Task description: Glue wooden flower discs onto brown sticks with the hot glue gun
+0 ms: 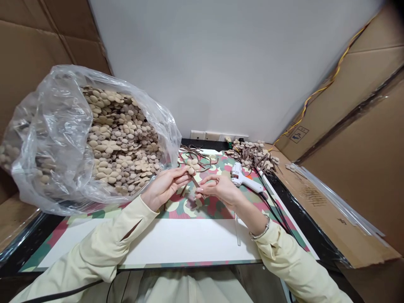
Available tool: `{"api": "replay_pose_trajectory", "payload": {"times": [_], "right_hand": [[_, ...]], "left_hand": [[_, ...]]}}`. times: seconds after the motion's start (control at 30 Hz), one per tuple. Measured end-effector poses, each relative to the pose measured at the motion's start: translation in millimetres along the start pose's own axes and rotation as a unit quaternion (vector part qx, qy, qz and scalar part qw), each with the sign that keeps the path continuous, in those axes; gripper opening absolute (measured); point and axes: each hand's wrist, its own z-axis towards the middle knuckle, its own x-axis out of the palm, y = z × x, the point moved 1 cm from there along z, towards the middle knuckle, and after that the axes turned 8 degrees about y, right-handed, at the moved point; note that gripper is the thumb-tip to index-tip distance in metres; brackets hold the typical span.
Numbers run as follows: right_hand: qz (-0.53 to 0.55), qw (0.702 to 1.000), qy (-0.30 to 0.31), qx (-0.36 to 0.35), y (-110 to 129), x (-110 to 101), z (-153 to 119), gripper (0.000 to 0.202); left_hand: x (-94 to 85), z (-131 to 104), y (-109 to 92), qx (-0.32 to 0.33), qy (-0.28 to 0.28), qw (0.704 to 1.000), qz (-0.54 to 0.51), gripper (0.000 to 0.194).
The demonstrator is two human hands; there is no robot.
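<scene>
Between the fingertips of my left hand is a beige flower-shaped piece with rounded petals. A thin brown strip runs down from beside the flower towards my right hand, whose thumb and fingers pinch its lower end. Both hands are closed and near each other over the camouflage-patterned mat. Behind them lie several loose brown strips. To the right of my right hand, a white glue gun rests on the mat.
A large clear plastic bag full of beige flowers stands at the left. At the back right is a pile of flowers with brown strips. White paper, a clear glue stick, black cables and cardboard surround the work.
</scene>
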Motion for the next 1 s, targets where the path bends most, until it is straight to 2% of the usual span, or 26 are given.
{"api": "replay_pose_trajectory", "payload": {"times": [0.13, 0.33, 0.43, 0.53, 0.77, 1.0], "right_hand": [[0.027, 0.999, 0.028, 0.022, 0.3, -1.9, 1.7, 0.032], [0.017, 0.997, 0.037, 0.072, -3.9, -7.0, 4.5, 0.032], [0.023, 0.992, 0.092, 0.078, -3.2, -8.8, 4.3, 0.035], [-0.007, 0.988, 0.148, 0.052, 1.2, -6.3, 3.1, 0.022], [-0.052, 0.993, 0.101, 0.036, 8.1, 4.2, 0.1, 0.028], [-0.014, 0.991, 0.129, 0.027, 1.4, -3.5, 4.8, 0.028]], "left_hand": [[-0.1, -2.4, -0.4, 0.008, 0.004, 1.0, 0.03, 0.017], [1.6, -4.5, -0.8, 0.004, -0.009, 0.998, 0.065, 0.01], [3.5, -6.5, -0.4, -0.008, -0.004, 0.996, 0.085, 0.006], [7.2, -8.8, 0.5, -0.015, 0.02, 0.995, 0.094, 0.006], [9.4, -9.5, 1.2, -0.013, 0.012, 0.993, 0.115, 0.008], [3.7, -10.9, 0.0, -0.055, 0.059, 0.993, 0.087, 0.011]]}}
